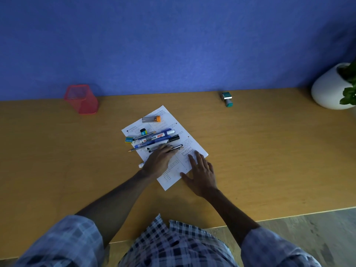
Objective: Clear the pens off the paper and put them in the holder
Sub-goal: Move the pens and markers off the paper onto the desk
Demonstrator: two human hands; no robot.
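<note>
A printed sheet of paper (194, 145) lies tilted on the wooden desk (57, 160). Several pens and markers lie in a heap on its upper half: a whiteboard marker (154, 137), a black marker (173, 138), a thin black pen (178, 147) and a pencil (134, 149). My left hand (159, 159) rests flat on the heap's near edge, fingers over the thin black pen. A white marker tip (141, 165) pokes out beside that wrist. My right hand (202, 173) lies flat with spread fingers on the paper's lower right corner. The red mesh holder (81, 99) stands at the back left, apart from both hands.
On the paper also lie an orange-capped lead tube (151, 119) and small erasers (128, 140). A teal stamp (227, 99) stands at the back, right of centre. A white plant pot (331, 87) stands at the far right. A blue wall (173, 45) backs the desk.
</note>
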